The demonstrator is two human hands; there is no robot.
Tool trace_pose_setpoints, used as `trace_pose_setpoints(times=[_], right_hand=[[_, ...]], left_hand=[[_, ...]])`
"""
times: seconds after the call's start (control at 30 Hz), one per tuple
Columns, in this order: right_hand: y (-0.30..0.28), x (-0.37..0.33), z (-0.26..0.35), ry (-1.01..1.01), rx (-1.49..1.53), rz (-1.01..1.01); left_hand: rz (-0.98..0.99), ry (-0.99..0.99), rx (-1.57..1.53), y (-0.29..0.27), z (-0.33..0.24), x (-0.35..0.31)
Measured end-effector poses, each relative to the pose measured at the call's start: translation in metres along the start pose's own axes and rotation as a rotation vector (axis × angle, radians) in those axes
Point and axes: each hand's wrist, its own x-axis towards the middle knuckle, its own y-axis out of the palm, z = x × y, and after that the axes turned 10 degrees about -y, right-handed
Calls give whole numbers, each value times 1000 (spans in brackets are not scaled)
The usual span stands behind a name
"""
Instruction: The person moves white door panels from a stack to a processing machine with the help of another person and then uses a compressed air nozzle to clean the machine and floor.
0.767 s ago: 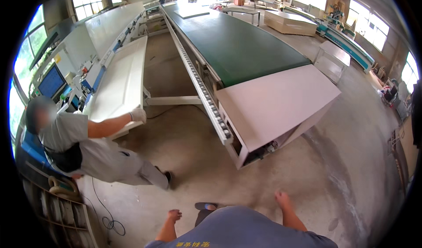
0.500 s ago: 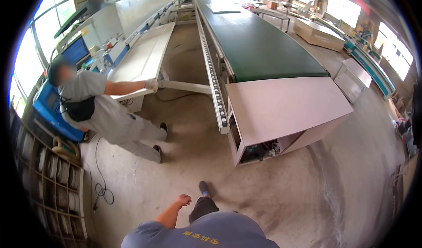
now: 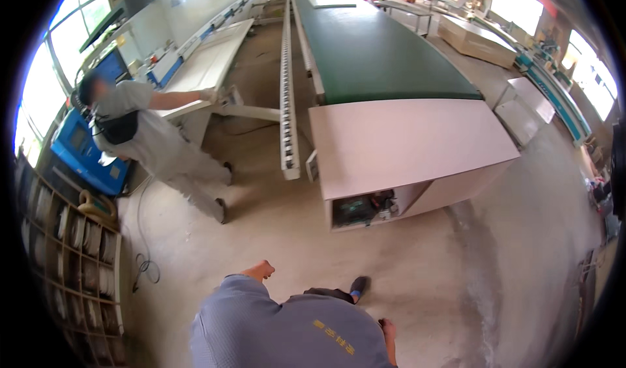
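My left hand [image 3: 263, 271] hangs in front of my body over the concrete floor. Its fingers look loosely curled in, and nothing shows in them. Low on the right, my right hand [image 3: 387, 334] hangs beside my grey-blue shirt [image 3: 280, 322]; its fingers are too small and smeared to read. Neither hand touches anything that I can see. The closest large thing ahead is a pale pinkish cabinet [image 3: 414, 143], its front partly open on dark machine parts [image 3: 365, 209]. A long green conveyor belt [image 3: 385, 55] runs away behind it.
On the left a co-worker [image 3: 156, 133] rests a gloved hand by a white panel [image 3: 205, 61] on a machine bed. A roller rail [image 3: 287, 120] stands between bed and belt. A blue cabinet [image 3: 88, 153], shelf rack [image 3: 75, 263] and floor cable [image 3: 145, 263] lie left.
I have stepped forward, so the cabinet and belt sit nearer. My right hand has come into view; my left hand has swung slightly. The co-worker's other hand now shows low at their side.
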Motion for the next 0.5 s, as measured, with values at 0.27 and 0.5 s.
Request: trace_pose_setpoints(times=[0.27, 0.5], right_hand=[[-103, -4, 138, -171, -66, -108], [-212, 12, 100, 69, -397, -321]], left_hand=[[204, 641, 39, 90, -392, -63], [413, 972, -7, 122, -528, -204]])
